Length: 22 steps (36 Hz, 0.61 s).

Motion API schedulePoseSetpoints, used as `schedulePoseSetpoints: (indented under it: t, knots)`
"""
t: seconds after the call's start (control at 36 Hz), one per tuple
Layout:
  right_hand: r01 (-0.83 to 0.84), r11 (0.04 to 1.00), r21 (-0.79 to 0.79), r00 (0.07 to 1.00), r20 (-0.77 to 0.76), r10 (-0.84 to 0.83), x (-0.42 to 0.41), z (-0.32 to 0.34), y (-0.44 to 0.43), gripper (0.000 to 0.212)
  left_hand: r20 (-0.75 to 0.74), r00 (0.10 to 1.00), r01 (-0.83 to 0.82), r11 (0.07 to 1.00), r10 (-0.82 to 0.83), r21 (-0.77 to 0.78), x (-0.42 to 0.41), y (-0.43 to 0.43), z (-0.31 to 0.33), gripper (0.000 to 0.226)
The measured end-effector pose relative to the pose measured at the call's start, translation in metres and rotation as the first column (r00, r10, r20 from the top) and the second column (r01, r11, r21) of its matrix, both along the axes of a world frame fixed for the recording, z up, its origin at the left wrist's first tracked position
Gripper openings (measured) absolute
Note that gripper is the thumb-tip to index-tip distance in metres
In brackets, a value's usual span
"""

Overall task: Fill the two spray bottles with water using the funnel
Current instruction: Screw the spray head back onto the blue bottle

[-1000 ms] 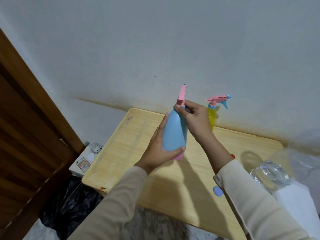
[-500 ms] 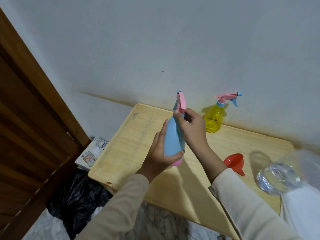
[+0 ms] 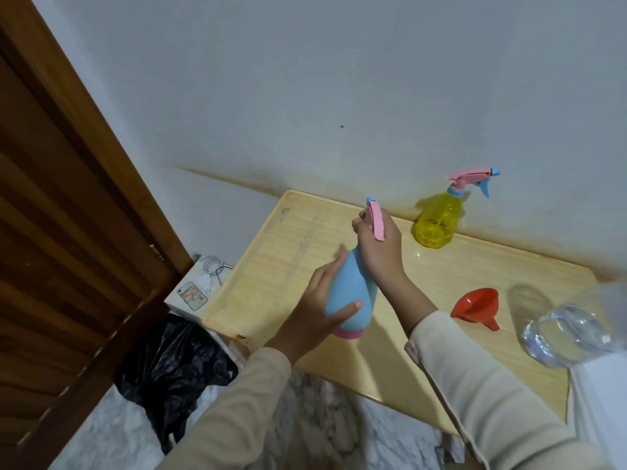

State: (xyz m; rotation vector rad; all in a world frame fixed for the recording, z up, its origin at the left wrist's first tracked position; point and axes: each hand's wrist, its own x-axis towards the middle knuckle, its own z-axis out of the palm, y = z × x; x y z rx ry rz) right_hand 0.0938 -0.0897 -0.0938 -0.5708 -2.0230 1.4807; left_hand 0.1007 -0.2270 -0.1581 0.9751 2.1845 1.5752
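Blue plastic fills my left hand (image 3: 310, 318), which wraps the lower body of the blue spray bottle (image 3: 351, 296), thumb across its front just above the pink base. My right hand (image 3: 378, 247) is closed around the neck and the pink spray head (image 3: 376, 222), the trigger lying over my knuckles; the head is still on the bottle. I hold the bottle roughly upright, leaning a little, over the pale wooden table (image 3: 271, 266); whether its base touches the tabletop I cannot tell.

Well behind it, against the wall (image 3: 339, 79), stands the yellow spray bottle (image 3: 437, 220), upright, its pink and blue head in place. To my right the red funnel (image 3: 476, 307) lies on its side on the table, apart from both bottles. Just beside the funnel, at the table's right edge, sits a clear water bottle (image 3: 570, 334), blurred. Off the table's left side a black plastic bag (image 3: 169, 368) slumps on the floor beside a wooden door (image 3: 68, 232).
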Motion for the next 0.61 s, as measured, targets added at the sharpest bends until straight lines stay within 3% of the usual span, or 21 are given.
schedulePoseSetpoints:
  t: [0.08, 0.17, 0.31, 0.39, 0.5, 0.58, 0.61]
  knots:
    - [0.015, 1.0, 0.008, 0.997, 0.073, -0.016, 0.004, -0.012, -0.009, 0.008, 0.075, 0.994, -0.078, 0.995, 0.083, -0.064, -0.009, -0.023, 0.005, 0.043]
    - [-0.005, 1.0, -0.007, 0.983, 0.183, 0.006, 0.01, -0.023, -0.02, 0.014, 0.044, 0.989, -0.118, 0.942, 0.138, -0.316, -0.025, -0.046, 0.003, 0.035]
    - [-0.046, 0.999, -0.003, 0.946, 0.321, 0.044, 0.021, -0.04, -0.043, 0.022, 0.064, 0.994, -0.017, 0.708, 0.088, -0.706, -0.044, -0.071, -0.008, 0.021]
    - [-0.028, 0.999, -0.044, 0.935, 0.353, 0.041, 0.024, -0.048, -0.059, 0.026, 0.068, 0.997, 0.026, 0.61, 0.046, -0.792, -0.044, -0.079, -0.017, 0.024]
    - [-0.028, 0.994, -0.11, 0.921, 0.383, 0.069, 0.026, -0.052, -0.079, 0.028, 0.076, 0.995, 0.03, 0.546, 0.061, -0.837, -0.04, -0.087, -0.028, 0.029]
    - [-0.053, 0.988, -0.142, 0.891, 0.44, 0.111, 0.029, -0.051, -0.089, 0.01, 0.06, 0.996, 0.021, 0.513, 0.06, -0.858, -0.038, -0.092, -0.034, 0.035]
    - [-0.053, 0.986, -0.161, 0.881, 0.458, 0.122, 0.029, -0.052, -0.09, 0.014, 0.059, 0.996, 0.02, 0.507, 0.062, -0.862, -0.038, -0.093, -0.035, 0.034]
